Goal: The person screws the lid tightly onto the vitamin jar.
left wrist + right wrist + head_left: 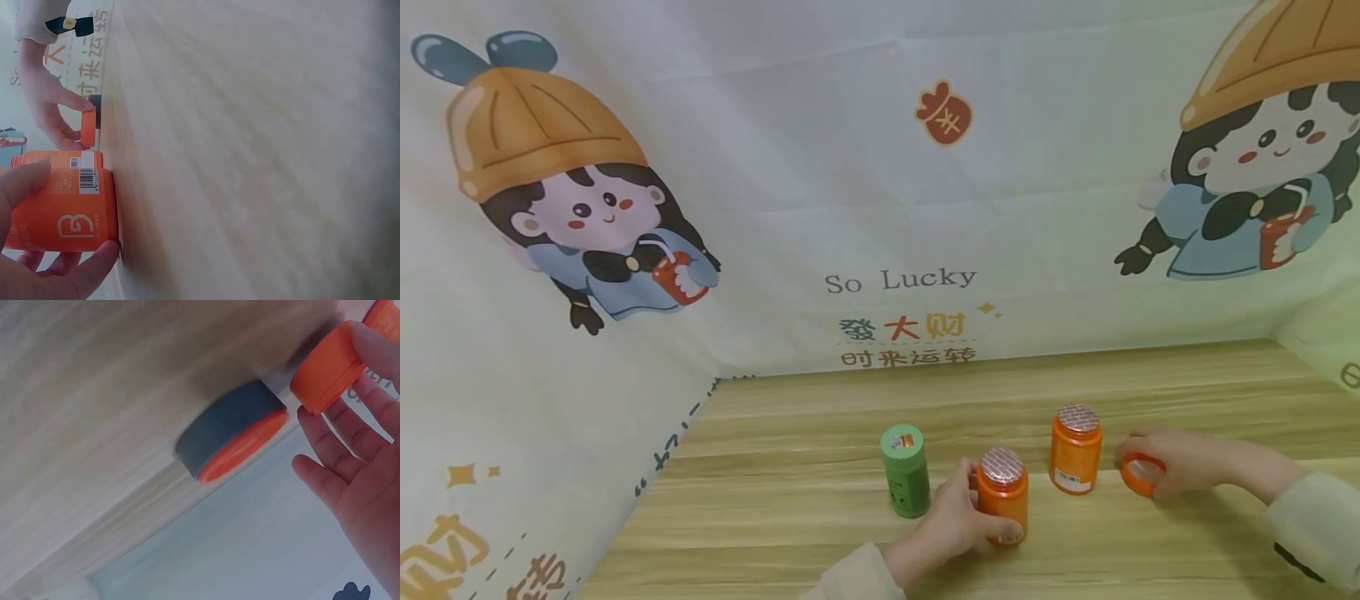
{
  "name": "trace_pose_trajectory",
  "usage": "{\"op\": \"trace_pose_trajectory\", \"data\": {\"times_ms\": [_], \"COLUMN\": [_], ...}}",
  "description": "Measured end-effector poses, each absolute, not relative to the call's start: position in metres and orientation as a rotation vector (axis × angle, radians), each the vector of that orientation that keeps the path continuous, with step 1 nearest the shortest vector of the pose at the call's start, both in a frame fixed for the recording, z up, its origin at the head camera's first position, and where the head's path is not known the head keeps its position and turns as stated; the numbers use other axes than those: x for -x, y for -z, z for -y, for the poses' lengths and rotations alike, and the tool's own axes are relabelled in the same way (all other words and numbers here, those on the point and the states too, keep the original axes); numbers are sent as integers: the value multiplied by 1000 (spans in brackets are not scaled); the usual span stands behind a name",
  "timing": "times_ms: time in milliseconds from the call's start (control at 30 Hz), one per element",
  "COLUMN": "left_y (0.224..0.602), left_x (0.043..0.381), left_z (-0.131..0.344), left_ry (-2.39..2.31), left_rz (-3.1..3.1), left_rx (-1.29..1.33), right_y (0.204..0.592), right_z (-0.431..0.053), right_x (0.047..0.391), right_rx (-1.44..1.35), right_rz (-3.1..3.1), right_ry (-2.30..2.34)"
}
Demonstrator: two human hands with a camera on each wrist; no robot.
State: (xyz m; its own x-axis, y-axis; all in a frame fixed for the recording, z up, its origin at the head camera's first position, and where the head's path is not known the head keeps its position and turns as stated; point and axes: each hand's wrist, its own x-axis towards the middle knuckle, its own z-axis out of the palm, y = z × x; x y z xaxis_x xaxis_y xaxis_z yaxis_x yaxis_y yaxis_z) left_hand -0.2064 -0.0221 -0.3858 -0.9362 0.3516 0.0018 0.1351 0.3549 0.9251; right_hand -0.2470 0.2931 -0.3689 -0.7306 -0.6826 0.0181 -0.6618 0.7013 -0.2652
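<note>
The left hand [951,518] is gripping an orange bottle [1004,500], which is standing upright on the worktop [760,475], farther from the back edge than a second orange bottle [1076,454]. Toward the right edge, the right hand [1191,461] is pinching an orange cap [326,367] between thumb and fingers, while a green canister [906,477] is standing nearest the left edge.

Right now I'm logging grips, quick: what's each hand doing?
Left hand: closed, holding an orange jar.
Right hand: closed, holding an orange lid.
</note>
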Motion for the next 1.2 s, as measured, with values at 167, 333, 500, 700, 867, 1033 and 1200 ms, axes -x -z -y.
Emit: {"op": "trace_pose_trajectory", "data": {"times_ms": [167, 333, 500, 700, 867, 1033, 1200], "left_y": [384, 384, 385, 386, 386, 387, 388], "left_x": [206, 206, 208, 208, 207, 209, 208], "left_z": [24, 25, 26, 26, 24, 24, 24], "left_ry": [-1588, -1575, -1557, -1555, -1562, -1561, -1584], "left_rz": [-2407, -2414, -2424, -2422, -2430, -2440, -2415], "left_rx": [-461, -476, -493, -503, -516, -523, -520], "right_y": [359, 341, 313, 279, 265, 267, 281], "right_z": [-294, -292, -283, -261, -234, -210, -196], "right_x": [248, 250, 252, 248, 238, 228, 222], "right_rx": [1144, 1166, 1146, 1262, 1376, 1430, 1502], "right_rz": [-2814, -2837, -2941, -3066, -2968, -2859, -2836], "right_ry": [437, 450, 446, 432, 455, 456, 349]}}
